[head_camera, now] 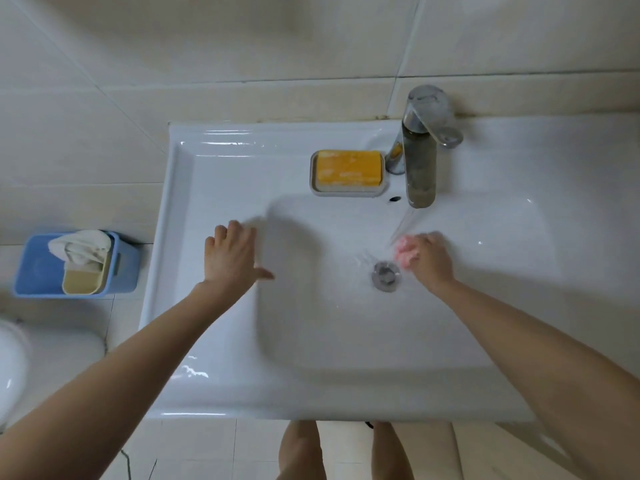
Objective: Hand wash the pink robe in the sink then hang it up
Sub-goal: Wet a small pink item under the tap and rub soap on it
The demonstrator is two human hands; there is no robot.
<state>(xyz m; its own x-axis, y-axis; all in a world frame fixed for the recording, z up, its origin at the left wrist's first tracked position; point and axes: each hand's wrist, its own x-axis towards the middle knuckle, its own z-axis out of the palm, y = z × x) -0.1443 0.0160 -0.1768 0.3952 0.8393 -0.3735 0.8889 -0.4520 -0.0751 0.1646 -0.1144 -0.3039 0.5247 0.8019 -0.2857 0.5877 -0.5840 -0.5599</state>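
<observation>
The head view looks down on a white sink (180, 237) with one faucet (420, 168) running. Its stream (401, 226) falls just beside the one drain (386, 274), which looks unplugged, as no water pools in the basin. The right hand (431, 259) is curled around the pink robe (403, 252), which shows only as a small bunched wad of pink cloth held low in the basin at the foot of the stream. The left hand (230, 254) holds nothing. It is blurred, its fingers loosely spread on the ledge at the basin's left edge. This looks like the wetting or rinsing step of the wash, and no lather shows. The next move likely calls for the free hand to reach for the one orange soap bar (348, 168), lying in its single dish (346, 194) behind the basin, or to join the other hand in rubbing the cloth. Hanging up is not yet begun. On the floor to the left stand one blue bin (38, 268) holding a pale cloth (81, 249), and part of a toilet (10, 368).
</observation>
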